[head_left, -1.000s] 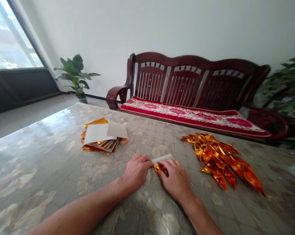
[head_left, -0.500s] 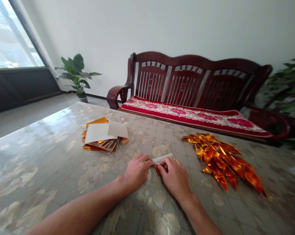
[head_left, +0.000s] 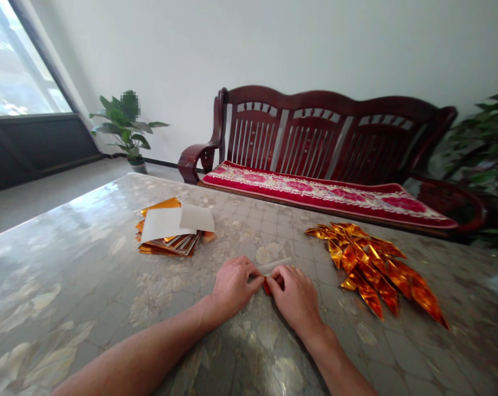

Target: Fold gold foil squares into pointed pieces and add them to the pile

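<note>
A small sheet of foil paper point(head_left: 278, 265), pale on its upper face with a bit of orange-red foil at its near edge, lies between my hands on the patterned table point(head_left: 158, 341). My left hand point(head_left: 237, 283) pinches its left end with thumb and fingers. At the near edge and right part, my right hand point(head_left: 295, 294) is closed on the same paper, hiding much of it. A stack of orange foil papers point(head_left: 170, 228), topped by two pale sheets, sits beyond my left hand. To the right rests a pile of folded, pointed orange foil pieces point(head_left: 370, 264).
Behind the table stands a dark red wooden bench point(head_left: 310, 137) with a red floral cover point(head_left: 331, 195). One potted plant point(head_left: 129, 132) is at the back left, another plant point(head_left: 490, 148) at the right edge.
My left thumb has moved in nearer to my right fingertips, at the paper's near edge. The view has shifted slightly; stack and pile are unchanged.
</note>
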Demonstrator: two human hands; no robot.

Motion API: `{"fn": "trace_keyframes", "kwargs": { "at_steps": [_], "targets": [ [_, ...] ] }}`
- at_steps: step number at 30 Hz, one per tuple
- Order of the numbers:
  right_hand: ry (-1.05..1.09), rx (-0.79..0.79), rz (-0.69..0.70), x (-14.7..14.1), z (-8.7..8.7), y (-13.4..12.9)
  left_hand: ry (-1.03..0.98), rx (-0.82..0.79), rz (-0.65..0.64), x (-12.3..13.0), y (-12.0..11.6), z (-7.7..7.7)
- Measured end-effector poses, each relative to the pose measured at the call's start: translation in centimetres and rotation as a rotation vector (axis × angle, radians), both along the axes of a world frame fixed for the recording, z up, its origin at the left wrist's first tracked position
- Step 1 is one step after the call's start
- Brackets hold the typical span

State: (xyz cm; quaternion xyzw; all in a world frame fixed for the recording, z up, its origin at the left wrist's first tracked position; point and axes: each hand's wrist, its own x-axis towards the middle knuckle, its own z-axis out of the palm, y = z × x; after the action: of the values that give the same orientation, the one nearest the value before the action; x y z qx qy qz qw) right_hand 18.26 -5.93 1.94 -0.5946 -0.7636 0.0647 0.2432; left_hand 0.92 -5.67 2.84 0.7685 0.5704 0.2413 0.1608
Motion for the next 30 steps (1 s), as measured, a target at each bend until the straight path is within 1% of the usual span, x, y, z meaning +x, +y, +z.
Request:
{"fn": "trace_keyframes", "kwargs": {
  "at_steps": [7, 13, 15, 18, 22, 26, 30],
  "targets": [
    [0.028, -0.004, 0.020, 0.0, 0.1, 0.0, 0.013, -0.015, 0.004, 0.4, 0.3, -0.3],
    [0.037, -0.026, -0.009, -0.1, 0.0, -0.1, 0.023, -0.003, -0.009, 0.3, 0.3, -0.4],
    [0.038, -0.014, 0.004, 0.0, -0.1, -0.1, -0.003, 0.015, -0.010, 0.0, 0.4, -0.6],
    [0.035, 0.010, 0.024, 0.1, -0.1, -0.3, -0.050, 0.088, -0.014, -0.6, 0.4, -0.9],
    [0.000, 0.023, 0.057, 0.2, -0.1, -0.3, -0.035, 0.151, -0.091, -1.3, -0.1, -1.1],
    [-0.023, 0.006, 0.054, 0.1, 0.1, -0.4, 0.069, 0.147, -0.174, -1.7, -0.7, -0.9],
    [-0.013, -0.040, 0.098, 0.5, 0.6, -0.4, 0.137, 0.121, -0.193, -1.7, -0.7, -0.8]
  ]
}}
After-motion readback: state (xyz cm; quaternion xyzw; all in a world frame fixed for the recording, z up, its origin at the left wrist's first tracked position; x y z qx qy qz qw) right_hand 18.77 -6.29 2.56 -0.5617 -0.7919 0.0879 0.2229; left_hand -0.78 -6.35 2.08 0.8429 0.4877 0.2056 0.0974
